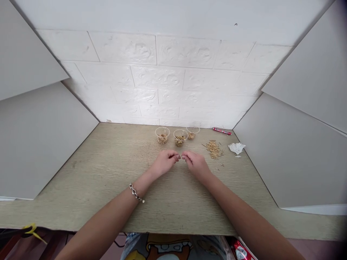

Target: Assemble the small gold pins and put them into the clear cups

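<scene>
My left hand (164,162) and my right hand (197,165) meet over the middle of the table, both closed in a fingertip pinch. Between the fingertips shows a tiny gold-coloured metal piece (180,156), an end in each hand; its exact kind is too small to make out. Just beyond my hands stands a clear plastic cup (179,139) with short brass-coloured parts inside. To its left is another clear cup (162,136) holding thin gold-coloured pieces. A third clear cup (192,134) sits behind on the right, with small gold-coloured bits at its bottom.
A pile of slim gold-coloured rods (213,149) lies right of my hands. Beyond it are crumpled white tissue (236,148) and a red tube-shaped wrapper (222,131). Small bits (222,164) lie scattered nearby. Grey panels (300,155) flank the wooden table (89,180); a white brick-pattern wall (168,79) closes the back.
</scene>
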The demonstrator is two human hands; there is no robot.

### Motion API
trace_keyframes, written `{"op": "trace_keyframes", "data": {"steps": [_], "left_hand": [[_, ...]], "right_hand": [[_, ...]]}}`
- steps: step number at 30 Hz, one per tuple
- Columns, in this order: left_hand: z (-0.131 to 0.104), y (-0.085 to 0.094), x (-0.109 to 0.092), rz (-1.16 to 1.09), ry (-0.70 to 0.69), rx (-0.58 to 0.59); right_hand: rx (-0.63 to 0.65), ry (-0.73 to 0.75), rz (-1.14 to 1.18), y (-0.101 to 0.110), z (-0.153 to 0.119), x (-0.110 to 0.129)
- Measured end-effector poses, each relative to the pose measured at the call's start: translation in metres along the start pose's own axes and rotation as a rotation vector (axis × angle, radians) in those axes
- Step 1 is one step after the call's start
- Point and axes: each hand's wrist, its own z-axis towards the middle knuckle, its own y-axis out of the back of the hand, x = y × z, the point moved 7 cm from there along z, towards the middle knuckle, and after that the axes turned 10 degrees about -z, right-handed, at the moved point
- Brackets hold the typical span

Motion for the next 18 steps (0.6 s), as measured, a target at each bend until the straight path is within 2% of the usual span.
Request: {"op": "trace_keyframes", "data": {"steps": [4,8,18], "left_hand": [[0.003,-0.003,0.012,-0.073,0.060,-0.027],[0.003,-0.002,0.009,0.027,0.031,-0.089],[-0.007,-0.001,-0.018,0.402,-0.240,-0.139]], "right_hand": [[-0.022,-0.016,-0.016,-0.002,-0.001,0.001],[-0.027,-0.044,-0.047,-0.005,-0.002,0.001],[-0.072,-0.232,0.155,-0.007,-0.002,-0.008]]}}
